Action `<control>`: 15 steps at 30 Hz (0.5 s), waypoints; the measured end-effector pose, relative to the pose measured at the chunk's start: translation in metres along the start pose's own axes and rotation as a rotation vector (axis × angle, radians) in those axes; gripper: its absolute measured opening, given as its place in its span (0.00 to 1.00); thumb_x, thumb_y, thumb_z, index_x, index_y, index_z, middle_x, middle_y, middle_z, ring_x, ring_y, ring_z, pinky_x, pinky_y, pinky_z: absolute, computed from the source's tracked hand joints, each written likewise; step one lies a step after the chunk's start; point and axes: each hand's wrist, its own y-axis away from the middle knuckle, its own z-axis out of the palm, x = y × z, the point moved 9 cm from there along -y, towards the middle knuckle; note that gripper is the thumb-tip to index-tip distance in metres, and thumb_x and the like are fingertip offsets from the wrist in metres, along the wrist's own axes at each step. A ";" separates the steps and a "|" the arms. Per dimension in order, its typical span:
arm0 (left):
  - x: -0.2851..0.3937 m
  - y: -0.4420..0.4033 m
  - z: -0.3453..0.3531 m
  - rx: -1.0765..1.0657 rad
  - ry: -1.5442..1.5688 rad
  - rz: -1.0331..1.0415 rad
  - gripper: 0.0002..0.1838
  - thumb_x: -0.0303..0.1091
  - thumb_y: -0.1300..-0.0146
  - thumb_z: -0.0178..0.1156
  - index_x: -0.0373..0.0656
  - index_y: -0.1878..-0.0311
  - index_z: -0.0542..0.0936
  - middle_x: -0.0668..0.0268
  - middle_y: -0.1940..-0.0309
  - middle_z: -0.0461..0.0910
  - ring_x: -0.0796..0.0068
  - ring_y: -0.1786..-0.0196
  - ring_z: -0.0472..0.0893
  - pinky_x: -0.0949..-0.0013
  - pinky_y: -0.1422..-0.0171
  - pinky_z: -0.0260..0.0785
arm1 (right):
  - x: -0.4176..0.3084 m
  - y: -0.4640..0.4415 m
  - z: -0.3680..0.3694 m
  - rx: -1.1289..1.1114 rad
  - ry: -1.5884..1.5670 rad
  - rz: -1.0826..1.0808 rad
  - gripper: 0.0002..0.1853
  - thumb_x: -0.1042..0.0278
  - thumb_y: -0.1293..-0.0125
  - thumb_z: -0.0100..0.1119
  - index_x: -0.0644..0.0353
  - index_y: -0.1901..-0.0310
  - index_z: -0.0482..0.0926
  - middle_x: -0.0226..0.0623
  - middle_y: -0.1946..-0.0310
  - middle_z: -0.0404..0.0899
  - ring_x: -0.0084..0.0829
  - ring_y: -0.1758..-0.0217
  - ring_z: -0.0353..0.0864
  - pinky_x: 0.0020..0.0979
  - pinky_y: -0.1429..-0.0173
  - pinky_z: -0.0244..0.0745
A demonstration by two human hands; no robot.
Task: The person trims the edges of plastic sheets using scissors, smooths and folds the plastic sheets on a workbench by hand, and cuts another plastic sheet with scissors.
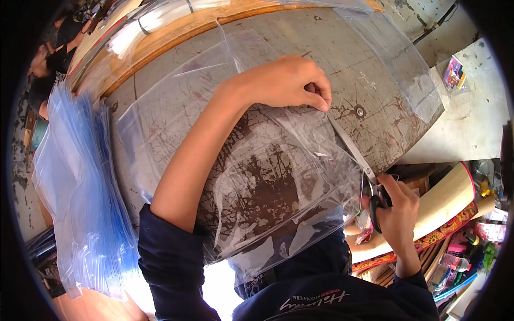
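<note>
My right hand grips a pair of scissors by the dark handles, near the table's right edge. Their long metal blades point up and left along the side of a clear plastic sheet. Above the blade tips, my left hand is closed in a pinch at the sheet's upper corner, the thumb meeting the fingers. The sheet spreads across the worn table and hangs over its near edge toward my body. My left forearm crosses over part of the plastic.
A thick stack of bluish plastic sheets drapes over the left edge. Another clear sheet lies at the upper right. A wooden strip borders the far side. Rolled material and clutter sit at right. Other people are at upper left.
</note>
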 end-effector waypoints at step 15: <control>-0.002 0.004 -0.014 0.084 -0.078 0.016 0.05 0.31 0.47 0.63 0.41 0.70 0.81 0.68 0.71 0.78 0.74 0.65 0.77 0.69 0.57 0.68 | -0.004 0.000 -0.001 0.008 0.080 -0.059 0.21 0.61 0.60 0.74 0.58 0.66 0.75 0.35 0.82 0.72 0.35 0.78 0.72 0.33 0.73 0.67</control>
